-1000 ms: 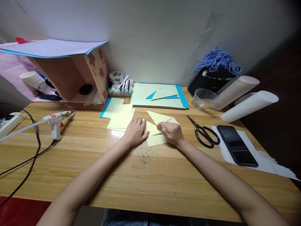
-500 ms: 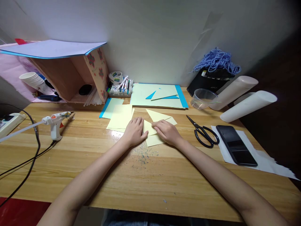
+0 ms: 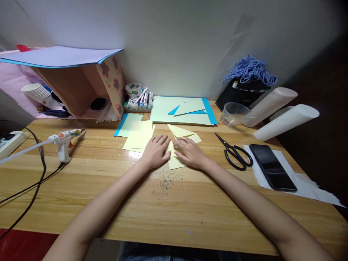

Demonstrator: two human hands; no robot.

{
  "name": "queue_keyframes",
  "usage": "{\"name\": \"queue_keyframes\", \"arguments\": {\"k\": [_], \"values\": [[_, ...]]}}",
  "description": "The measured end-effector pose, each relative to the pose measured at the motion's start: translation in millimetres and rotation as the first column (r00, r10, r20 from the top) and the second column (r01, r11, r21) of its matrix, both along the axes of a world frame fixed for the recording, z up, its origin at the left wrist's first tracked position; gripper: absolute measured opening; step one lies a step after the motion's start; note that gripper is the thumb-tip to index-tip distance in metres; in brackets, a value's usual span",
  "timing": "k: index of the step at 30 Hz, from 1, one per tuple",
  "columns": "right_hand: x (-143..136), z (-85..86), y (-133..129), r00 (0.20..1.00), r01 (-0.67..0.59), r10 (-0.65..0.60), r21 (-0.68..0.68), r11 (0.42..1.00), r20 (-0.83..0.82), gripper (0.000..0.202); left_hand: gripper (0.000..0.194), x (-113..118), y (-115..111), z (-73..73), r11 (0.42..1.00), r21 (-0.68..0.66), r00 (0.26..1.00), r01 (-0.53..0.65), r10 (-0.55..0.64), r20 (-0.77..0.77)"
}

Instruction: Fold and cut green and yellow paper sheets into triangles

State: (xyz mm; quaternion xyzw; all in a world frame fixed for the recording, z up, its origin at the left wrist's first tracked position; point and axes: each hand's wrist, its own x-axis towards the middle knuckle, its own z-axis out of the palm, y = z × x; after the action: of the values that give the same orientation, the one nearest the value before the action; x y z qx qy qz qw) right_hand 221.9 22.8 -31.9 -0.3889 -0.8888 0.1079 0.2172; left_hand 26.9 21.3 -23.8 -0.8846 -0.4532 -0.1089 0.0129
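A pale yellow sheet of paper point(image 3: 176, 163), folded in pointed flaps, lies on the wooden table in front of me. My left hand point(image 3: 157, 151) rests on its left side with the fingers stretched out. On its right side lies my right hand point(image 3: 189, 152), fingers spread and pressing on the paper. Beyond the fingers a folded flap point(image 3: 181, 131) stands slightly raised; the creases under my hands are hidden. More yellow sheets point(image 3: 138, 135) lie just left of my left hand.
Black-handled scissors point(image 3: 236, 154) and a phone point(image 3: 272, 167) on white paper lie to the right. A glue gun point(image 3: 64, 145) with its cable stands left. Behind are a box of markers point(image 3: 140, 101), a stack of card point(image 3: 176, 117), a plastic cup point(image 3: 234, 115) and white rolls point(image 3: 288, 122).
My right hand has shifted slightly left and its fingers have spread over the paper. The far flap has lifted a little. My left hand stays in place, its fingers slightly flatter.
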Motion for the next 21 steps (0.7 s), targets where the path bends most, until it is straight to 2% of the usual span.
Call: {"name": "queue_keyframes", "arguments": {"k": [3,7,16,21], "values": [[1,3.8,1,1.000,0.017,-0.017,0.046,0.999,0.002,0.019,0.050,1,1,-1.5,1.000,0.014,1.000,0.006,-0.005,-0.008],[6,5.2,2,0.999,0.045,-0.048,0.151,0.987,0.012,0.027,0.050,1,1,-2.3,1.000,0.002,1.000,0.004,-0.004,-0.016],[16,-5.5,3,0.990,0.130,-0.100,0.355,0.926,-0.101,0.034,0.050,1,1,-1.6,0.999,-0.031,1.000,0.009,-0.009,-0.015],[18,-8.5,2,0.980,0.145,-0.086,0.348,0.926,-0.180,0.031,0.051,0,1,-2.1,0.999,-0.042,1.000,0.011,-0.011,-0.012]]}}
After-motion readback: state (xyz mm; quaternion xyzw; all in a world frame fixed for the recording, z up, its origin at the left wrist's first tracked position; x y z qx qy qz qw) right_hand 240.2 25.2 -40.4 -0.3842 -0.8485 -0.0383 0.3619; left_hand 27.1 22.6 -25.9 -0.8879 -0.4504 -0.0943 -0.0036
